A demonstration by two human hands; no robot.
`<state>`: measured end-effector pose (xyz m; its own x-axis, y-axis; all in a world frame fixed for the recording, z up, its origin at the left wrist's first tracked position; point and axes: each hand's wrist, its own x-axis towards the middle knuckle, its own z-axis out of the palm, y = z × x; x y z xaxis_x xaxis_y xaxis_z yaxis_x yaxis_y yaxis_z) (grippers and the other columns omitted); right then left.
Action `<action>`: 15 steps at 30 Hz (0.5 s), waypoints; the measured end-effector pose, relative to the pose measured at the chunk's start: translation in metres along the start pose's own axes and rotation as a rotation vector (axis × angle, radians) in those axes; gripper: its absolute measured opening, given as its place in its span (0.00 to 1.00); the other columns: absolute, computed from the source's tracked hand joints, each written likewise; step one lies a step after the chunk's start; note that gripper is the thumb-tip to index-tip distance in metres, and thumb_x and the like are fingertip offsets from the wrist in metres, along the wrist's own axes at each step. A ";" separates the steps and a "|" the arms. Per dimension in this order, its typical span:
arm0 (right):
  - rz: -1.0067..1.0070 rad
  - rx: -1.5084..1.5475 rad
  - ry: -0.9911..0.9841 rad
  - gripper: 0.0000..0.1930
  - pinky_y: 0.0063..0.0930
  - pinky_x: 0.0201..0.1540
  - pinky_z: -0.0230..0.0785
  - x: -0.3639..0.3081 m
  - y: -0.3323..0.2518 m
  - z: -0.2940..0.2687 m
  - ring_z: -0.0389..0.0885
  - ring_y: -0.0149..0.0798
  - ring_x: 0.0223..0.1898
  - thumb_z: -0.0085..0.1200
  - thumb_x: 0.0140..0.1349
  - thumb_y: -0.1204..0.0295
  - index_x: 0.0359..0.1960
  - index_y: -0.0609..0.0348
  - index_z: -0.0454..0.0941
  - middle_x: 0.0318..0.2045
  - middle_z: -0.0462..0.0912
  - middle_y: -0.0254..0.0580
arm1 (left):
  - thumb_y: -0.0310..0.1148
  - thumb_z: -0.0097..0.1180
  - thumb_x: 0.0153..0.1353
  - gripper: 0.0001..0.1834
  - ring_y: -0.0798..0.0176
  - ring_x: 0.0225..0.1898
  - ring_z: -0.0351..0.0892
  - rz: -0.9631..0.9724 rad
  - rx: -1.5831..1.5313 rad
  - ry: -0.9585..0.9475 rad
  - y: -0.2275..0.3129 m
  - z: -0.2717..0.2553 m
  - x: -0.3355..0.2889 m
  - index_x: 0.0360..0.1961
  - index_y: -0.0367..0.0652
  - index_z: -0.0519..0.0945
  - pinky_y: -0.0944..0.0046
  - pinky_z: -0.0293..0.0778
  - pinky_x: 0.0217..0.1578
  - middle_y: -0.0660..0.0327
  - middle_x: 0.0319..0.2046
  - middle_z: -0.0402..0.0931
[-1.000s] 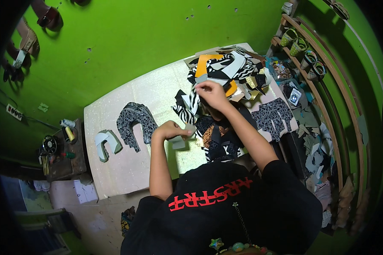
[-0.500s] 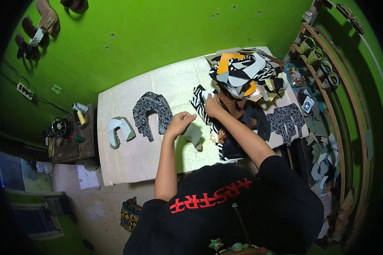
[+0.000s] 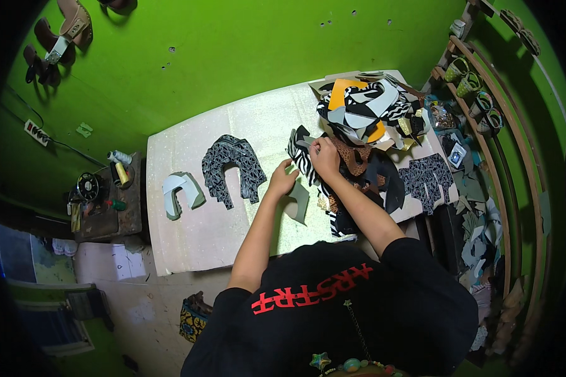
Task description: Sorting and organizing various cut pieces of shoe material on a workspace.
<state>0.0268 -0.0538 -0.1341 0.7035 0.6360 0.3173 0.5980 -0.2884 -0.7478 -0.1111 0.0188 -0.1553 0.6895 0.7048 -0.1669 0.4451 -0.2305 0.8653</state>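
Observation:
My right hand (image 3: pixel 324 158) is closed on the edge of a black-and-white zebra-print piece (image 3: pixel 300 158), whose pale underside shows by the fingertips. Close to its left edge is my left hand (image 3: pixel 283 180), fingers apart and slightly bent, with nothing visible in it. Below that hand a pale grey cut piece (image 3: pixel 297 205) lies on the white table (image 3: pixel 182 254). Brown patterned pieces (image 3: pixel 353 160) and black pieces (image 3: pixel 390 185) lie beside my right forearm.
A tall heap of cut pieces (image 3: pixel 361 110) covers the back right. Patterned black-grey arches (image 3: pixel 231 164) and pale arches (image 3: pixel 181 193) lie at left; more patterned pieces (image 3: pixel 427 179) lie at right. A wooden rack (image 3: pixel 493 157) holds shoes. Thread spools (image 3: pixel 121 169) stand on a small side table.
My left hand has moved right and up, closer to the zebra-print piece. My right hand has shifted slightly right, and that piece's upper edge now looks more folded.

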 end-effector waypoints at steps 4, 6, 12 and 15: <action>0.110 0.300 -0.024 0.06 0.33 0.32 0.70 0.002 0.016 0.018 0.78 0.43 0.26 0.53 0.50 0.72 0.26 0.62 0.75 0.22 0.77 0.45 | 0.35 0.54 0.53 0.27 0.57 0.53 0.68 -0.016 -0.072 0.012 -0.014 -0.001 0.010 0.52 0.32 0.66 0.63 0.62 0.53 0.49 0.49 0.69; 0.248 0.380 -0.116 0.08 0.33 0.33 0.70 0.004 0.023 0.029 0.78 0.45 0.26 0.52 0.51 0.70 0.28 0.62 0.77 0.18 0.78 0.45 | 0.35 0.54 0.53 0.27 0.57 0.52 0.68 -0.007 -0.184 0.006 -0.018 -0.002 0.015 0.52 0.31 0.66 0.63 0.63 0.53 0.48 0.48 0.70; 0.187 -0.211 -0.294 0.16 0.44 0.42 0.68 0.017 0.009 0.019 0.73 0.55 0.45 0.44 0.54 0.74 0.46 0.63 0.67 0.47 0.66 0.55 | 0.39 0.55 0.53 0.28 0.60 0.46 0.72 -0.081 -0.128 -0.012 -0.038 -0.006 0.019 0.51 0.31 0.66 0.67 0.66 0.47 0.49 0.44 0.73; 0.304 -0.341 -0.344 0.14 0.44 0.43 0.69 0.030 0.020 0.022 0.71 0.57 0.46 0.46 0.52 0.76 0.42 0.67 0.65 0.47 0.65 0.60 | 0.47 0.60 0.48 0.27 0.68 0.30 0.72 -0.221 -0.107 -0.195 -0.014 -0.014 0.015 0.40 0.32 0.74 0.69 0.69 0.33 0.57 0.29 0.76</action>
<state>0.0517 -0.0242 -0.1527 0.7317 0.6683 -0.1339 0.5185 -0.6733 -0.5271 -0.1146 0.0420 -0.1637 0.6840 0.5857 -0.4348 0.5407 -0.0070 0.8412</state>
